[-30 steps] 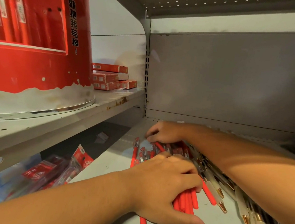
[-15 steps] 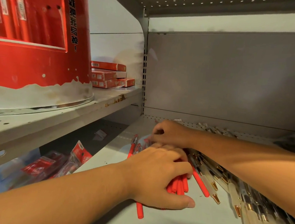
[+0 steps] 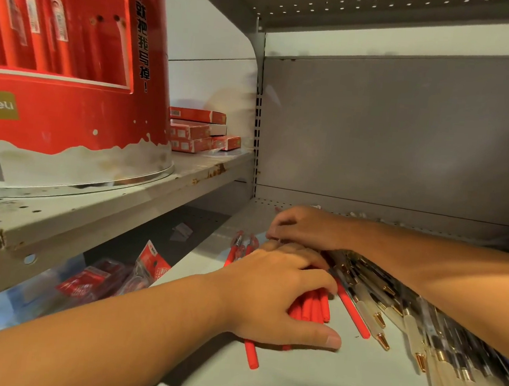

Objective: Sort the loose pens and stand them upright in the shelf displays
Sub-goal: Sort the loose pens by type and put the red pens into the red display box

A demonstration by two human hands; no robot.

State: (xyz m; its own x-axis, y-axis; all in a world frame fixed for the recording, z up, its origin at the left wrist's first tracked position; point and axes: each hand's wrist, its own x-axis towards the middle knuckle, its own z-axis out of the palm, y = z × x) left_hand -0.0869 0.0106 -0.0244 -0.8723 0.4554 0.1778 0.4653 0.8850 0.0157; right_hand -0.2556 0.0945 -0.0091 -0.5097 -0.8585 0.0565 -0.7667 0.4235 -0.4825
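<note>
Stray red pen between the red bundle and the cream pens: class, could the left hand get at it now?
Probably yes: the stray red pen lies uncovered just right of the left hand, its near end free. That hand grips the red bundle, though, so adding it may be awkward.

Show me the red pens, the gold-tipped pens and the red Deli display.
red pens (image 3: pixel 314 309): head view, barrel ends of the bundle.
gold-tipped pens (image 3: pixel 412 334): head view, one cream barrel.
red Deli display (image 3: pixel 68 127): head view, curved front wall.
</note>
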